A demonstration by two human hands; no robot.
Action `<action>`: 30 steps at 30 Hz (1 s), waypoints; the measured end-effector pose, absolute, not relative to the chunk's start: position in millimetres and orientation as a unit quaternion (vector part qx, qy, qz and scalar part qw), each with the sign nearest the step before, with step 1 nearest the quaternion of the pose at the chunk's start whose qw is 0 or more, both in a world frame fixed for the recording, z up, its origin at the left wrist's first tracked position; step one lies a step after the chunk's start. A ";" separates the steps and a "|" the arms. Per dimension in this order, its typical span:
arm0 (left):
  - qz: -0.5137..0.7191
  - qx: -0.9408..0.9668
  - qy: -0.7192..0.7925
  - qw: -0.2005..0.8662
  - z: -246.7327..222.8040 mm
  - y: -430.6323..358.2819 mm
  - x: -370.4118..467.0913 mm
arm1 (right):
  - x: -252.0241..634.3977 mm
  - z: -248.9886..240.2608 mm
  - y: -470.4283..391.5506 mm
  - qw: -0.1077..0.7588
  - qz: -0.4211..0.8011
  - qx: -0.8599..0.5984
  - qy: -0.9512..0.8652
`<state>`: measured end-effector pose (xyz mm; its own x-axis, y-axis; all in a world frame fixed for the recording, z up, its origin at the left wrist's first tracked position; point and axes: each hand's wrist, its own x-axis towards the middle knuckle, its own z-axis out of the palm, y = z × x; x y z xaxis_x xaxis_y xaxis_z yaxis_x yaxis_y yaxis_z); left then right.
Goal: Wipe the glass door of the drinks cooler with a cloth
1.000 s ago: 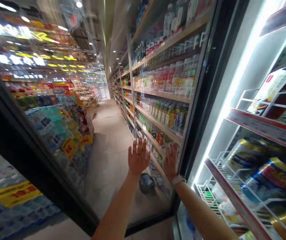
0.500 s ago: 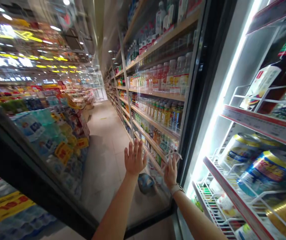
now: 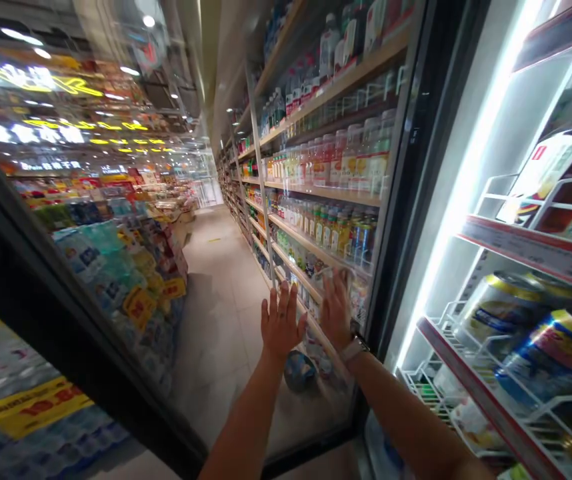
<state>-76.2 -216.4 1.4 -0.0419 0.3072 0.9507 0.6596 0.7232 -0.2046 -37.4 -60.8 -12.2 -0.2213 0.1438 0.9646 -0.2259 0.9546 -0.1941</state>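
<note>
My left hand [image 3: 281, 327] lies flat with fingers spread against the glass of a black-framed cooler door [image 3: 133, 373]. Beside it, nearer the hinge side, my right hand [image 3: 335, 313] presses a pale crumpled cloth [image 3: 350, 283] to the same glass. Motion smears the fingers of that hand, and most of the cloth is hidden behind them. A watch [image 3: 359, 341] with a light band sits on the right wrist. Behind the hands, bottles on wooden-edged shelves show in the glass.
To the right, the lit cooler holds large cans [image 3: 559, 357] and dark bottles [image 3: 561, 167] on wire shelves with price rails [image 3: 531, 243]. A dark round basin [image 3: 300, 371] with something blue shows low in the glass. Stacked water packs [image 3: 91, 250] with yellow price signs line the aisle [image 3: 211, 293].
My right hand has gone from bunched around the cloth to more stretched out, slightly higher on the glass. My left hand stays flat on it. The whole view has shifted slightly.
</note>
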 end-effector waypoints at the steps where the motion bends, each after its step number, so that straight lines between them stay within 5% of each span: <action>1: -0.151 -0.346 -0.710 0.595 0.5 -216.9 -76.2 | -37.4 -27.7 -70.0 0.604 0.123 0.048 -0.786; 7: -0.159 -0.409 -0.698 0.565 3.7 -228.3 -69.3 | -22.7 -102.1 -87.4 0.545 0.041 0.152 -0.824; 17: -0.128 -0.236 -0.731 0.627 43.2 -345.4 -72.9 | -38.4 54.1 -136.5 0.600 0.120 0.115 -0.782; 25: -0.155 -0.332 -0.714 0.596 43.2 -362.8 -53.3 | -24.0 -37.3 -211.5 0.591 0.102 0.136 -0.789; 30: -0.192 -0.453 -0.685 0.537 50.0 -399.5 -41.6 | -3.8 -35.6 -262.6 0.589 0.157 0.062 -0.791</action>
